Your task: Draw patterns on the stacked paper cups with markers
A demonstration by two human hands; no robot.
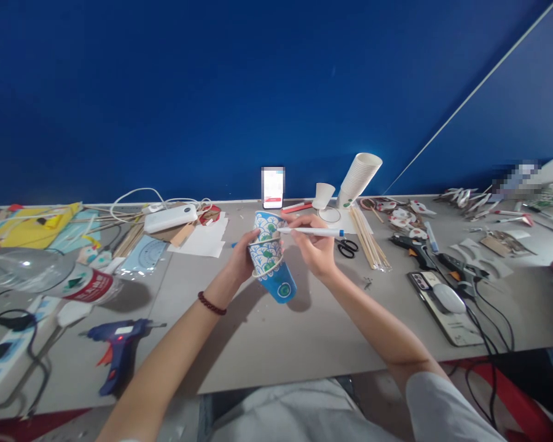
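Observation:
My left hand [239, 261] is closed around patterned paper cups [266, 253] with blue, white and green scales, tilted above the table. Below the patterned part shows a solid blue section [278, 285] with a round green emblem. Whether the sections are joined or nested I cannot tell. In my right hand [317, 248] is a white marker pen [316, 232] with a blue end, pinched between the fingers. Its tip end is at the patterned cup's surface; actual contact is hard to make out.
A phone [273, 187] leans against the blue wall. Stacked white cups [360, 178], wooden sticks [368, 239] and scissors [347, 247] lie to the right. Nearer are black glue guns [415, 250] and a phone [442, 310]. Leftward are a blue glue gun [117, 350] and a bottle [50, 273].

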